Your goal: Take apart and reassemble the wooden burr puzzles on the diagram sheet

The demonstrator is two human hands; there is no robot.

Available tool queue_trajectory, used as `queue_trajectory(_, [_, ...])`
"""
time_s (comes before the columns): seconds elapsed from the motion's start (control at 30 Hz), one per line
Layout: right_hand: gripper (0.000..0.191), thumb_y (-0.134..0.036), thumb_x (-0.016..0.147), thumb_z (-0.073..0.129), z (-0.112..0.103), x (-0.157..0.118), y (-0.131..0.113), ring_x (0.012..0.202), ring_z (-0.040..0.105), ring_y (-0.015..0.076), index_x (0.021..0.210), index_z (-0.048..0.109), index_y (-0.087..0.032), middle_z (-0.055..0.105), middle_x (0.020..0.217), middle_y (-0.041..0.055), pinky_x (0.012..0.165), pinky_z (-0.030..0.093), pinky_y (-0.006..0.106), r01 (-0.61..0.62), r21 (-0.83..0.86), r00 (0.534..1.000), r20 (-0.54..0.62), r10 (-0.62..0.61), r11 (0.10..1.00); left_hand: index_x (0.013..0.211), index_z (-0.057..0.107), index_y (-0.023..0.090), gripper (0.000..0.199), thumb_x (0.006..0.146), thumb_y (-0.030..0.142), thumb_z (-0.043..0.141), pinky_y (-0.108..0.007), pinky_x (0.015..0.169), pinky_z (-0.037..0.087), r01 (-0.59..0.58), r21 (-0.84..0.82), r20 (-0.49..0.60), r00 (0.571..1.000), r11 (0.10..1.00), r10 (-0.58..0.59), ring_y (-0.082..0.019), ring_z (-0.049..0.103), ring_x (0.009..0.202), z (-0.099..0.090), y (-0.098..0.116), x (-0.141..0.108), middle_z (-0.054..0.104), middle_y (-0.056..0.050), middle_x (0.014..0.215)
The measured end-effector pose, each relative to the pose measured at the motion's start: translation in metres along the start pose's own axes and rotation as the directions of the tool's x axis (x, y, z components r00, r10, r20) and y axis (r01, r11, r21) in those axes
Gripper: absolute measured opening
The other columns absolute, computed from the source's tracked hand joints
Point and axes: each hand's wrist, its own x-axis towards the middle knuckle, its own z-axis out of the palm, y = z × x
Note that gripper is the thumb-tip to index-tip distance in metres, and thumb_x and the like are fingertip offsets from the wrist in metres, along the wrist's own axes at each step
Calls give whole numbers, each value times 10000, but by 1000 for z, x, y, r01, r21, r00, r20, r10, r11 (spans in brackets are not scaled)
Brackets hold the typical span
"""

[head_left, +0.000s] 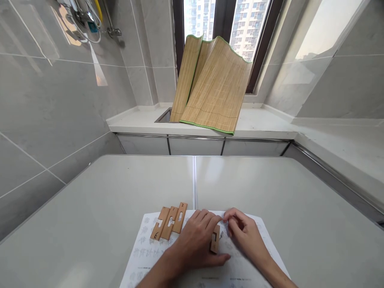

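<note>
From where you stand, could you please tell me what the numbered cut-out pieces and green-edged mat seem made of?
Numbered cut-out pieces: probably wood, smooth and fairly matte, judging by their warm brown faces.
Green-edged mat: likely bamboo, apparently unpainted, given its fine straw-coloured strips.

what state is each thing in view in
Left hand: partly covering a wooden piece, grip unclear
Right hand: curled, grip unclear
Three other pieces: lying side by side
Paper: spread out, partly covered
Mat: partly folded, propped before the window
Sink: partly hidden
</note>
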Motion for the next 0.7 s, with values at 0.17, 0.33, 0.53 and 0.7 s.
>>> queue_trajectory(0.17, [189, -217, 974, 471, 2, -6, -13, 698, 562, 179, 868, 627, -230, 644, 817, 16, 635, 434, 288, 275, -229, 962, 61, -268, 934, 1406, 469, 215, 917, 661, 496, 925, -483, 1067, 501, 14, -41, 25, 1000, 999, -13, -331, 586, 1236, -26, -14, -20, 622, -128, 1345])
queue_trajectory(0.33, [468, -168, 815, 689, -6, -11, -25, 1147, 585, 279, 1262, 579, -254, 611, 1246, 98, 975, 514, 406, 471, -283, 872, 293, -393, 835, 1469, 446, 249, 1005, 638, 509, 950, -555, 1120, 460, 29, 3, 43, 999, 1000, -29, -360, 549, 1314, -37, -28, -35, 598, -137, 1417])
queue_trajectory(0.53, [698, -190, 708, 817, -14, -11, -22, 1290, 490, 342, 1338, 534, -289, 495, 1396, 116, 1061, 488, 494, 511, -348, 832, 431, -350, 786, 1348, 556, 286, 832, 642, 440, 969, -574, 1095, 448, 73, 8, 62, 995, 997, -73, -379, 496, 1336, -45, -33, -40, 570, -128, 1430])
queue_trajectory(0.7, [461, -180, 832, 723, -18, -8, -21, 1210, 569, 289, 1254, 568, -287, 568, 1290, 99, 1016, 527, 438, 472, -303, 858, 374, -352, 828, 1260, 593, 284, 757, 624, 431, 976, -426, 882, 521, 251, -201, 64, 968, 947, -243, -286, 606, 1026, -46, -30, -44, 643, -64, 1127])
